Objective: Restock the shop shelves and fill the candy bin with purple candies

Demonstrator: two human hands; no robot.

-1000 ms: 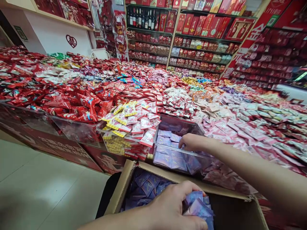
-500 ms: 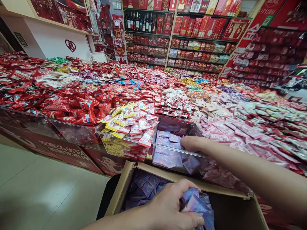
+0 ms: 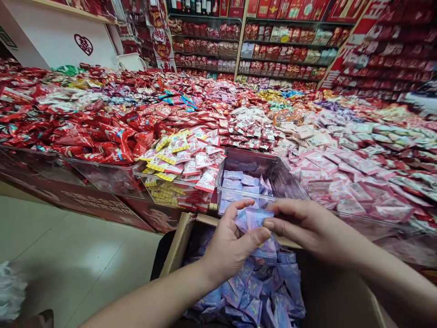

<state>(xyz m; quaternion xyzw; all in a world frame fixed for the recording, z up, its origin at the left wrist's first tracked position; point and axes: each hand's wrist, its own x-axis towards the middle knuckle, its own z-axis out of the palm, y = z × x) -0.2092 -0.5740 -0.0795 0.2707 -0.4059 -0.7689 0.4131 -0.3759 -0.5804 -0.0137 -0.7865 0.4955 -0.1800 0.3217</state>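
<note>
My left hand [image 3: 235, 241] is closed around several small purple packets [image 3: 254, 221], raised over the front part of a cardboard box. My right hand [image 3: 303, 225] pinches the same packets from the right side, thumb and fingers on their edge. Below both hands, the cardboard box [image 3: 175, 248] holds a heap of purple packets [image 3: 252, 291]. Just beyond them stands a clear plastic bin [image 3: 293, 182] with purple packets [image 3: 241, 182] in rows inside; its near wall is partly hidden by my hands.
Yellow-and-white packets [image 3: 174, 155] fill the bin to the left, pink packets [image 3: 348, 182] lie to the right. Red packets [image 3: 112, 136] spread farther left. Shelves [image 3: 208, 38] of boxes and bottles stand behind. Tiled floor [image 3: 92, 255] shows at lower left.
My left hand has risen out of the box with packets. My right hand has come back from the bin to meet it. The view has tilted down.
</note>
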